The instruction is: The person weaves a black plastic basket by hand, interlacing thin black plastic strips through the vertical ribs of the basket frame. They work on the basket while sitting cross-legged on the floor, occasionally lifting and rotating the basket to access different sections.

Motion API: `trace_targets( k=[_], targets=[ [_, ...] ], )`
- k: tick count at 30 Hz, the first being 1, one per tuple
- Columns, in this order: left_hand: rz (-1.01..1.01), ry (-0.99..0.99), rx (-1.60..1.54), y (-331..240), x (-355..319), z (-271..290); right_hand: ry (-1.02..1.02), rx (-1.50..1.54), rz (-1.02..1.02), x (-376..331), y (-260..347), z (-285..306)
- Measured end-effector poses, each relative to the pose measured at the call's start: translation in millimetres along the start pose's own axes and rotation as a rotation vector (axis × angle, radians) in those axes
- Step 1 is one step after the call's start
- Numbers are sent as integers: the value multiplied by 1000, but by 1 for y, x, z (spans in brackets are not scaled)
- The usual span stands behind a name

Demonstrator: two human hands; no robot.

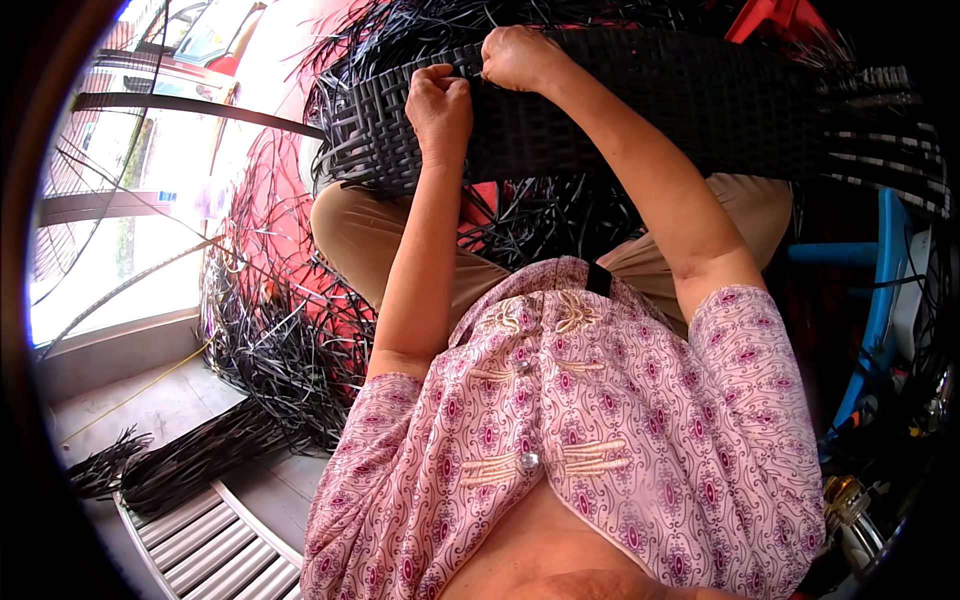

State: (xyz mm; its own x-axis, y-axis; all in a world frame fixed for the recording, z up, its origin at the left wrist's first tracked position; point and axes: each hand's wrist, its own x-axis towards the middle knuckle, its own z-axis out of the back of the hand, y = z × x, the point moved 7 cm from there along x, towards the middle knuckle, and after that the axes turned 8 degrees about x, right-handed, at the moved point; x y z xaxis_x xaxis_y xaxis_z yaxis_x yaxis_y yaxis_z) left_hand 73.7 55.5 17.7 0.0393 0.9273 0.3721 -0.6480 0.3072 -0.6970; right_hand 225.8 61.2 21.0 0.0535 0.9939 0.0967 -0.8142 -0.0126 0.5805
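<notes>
A black woven wicker panel [640, 105] lies across my lap, its weave made of flat black strips. My left hand [440, 105] is closed over the left half of the panel, thumb and fingers pressed together. Just right of it and slightly farther away, my right hand [520, 58] is curled into a fist at the panel's far edge. Whatever the fingers of either hand pinch is hidden; it may be a thin strip of the weave. Unwoven strip ends [890, 150] fan out from the panel's right end.
Loose black strips [290, 340] heap on the red floor covering at left, beside a tied bundle of strips [200, 455]. A pale slatted rack [215, 540] is at lower left. To the right is a blue frame [885, 290]; a red plastic item [775, 20] stands beyond the panel.
</notes>
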Motion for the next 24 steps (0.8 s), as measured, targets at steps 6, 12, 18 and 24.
trace_targets(
  k=[6, 12, 18, 24],
  targets=[
    [39, -11, -74, 18, 3, -7, 138, 3, -22, -4, 11, 2],
    [135, 59, -349, 47, 8, -21, 110, -4, -22, -6, 14, 5],
    [167, 62, -452, 35, 3, -17, 94, -97, -6, -3, 19, 1],
    [206, 37, -614, 37, -1, -12, 59, -199, 55, -5, 32, 0]
  ],
)
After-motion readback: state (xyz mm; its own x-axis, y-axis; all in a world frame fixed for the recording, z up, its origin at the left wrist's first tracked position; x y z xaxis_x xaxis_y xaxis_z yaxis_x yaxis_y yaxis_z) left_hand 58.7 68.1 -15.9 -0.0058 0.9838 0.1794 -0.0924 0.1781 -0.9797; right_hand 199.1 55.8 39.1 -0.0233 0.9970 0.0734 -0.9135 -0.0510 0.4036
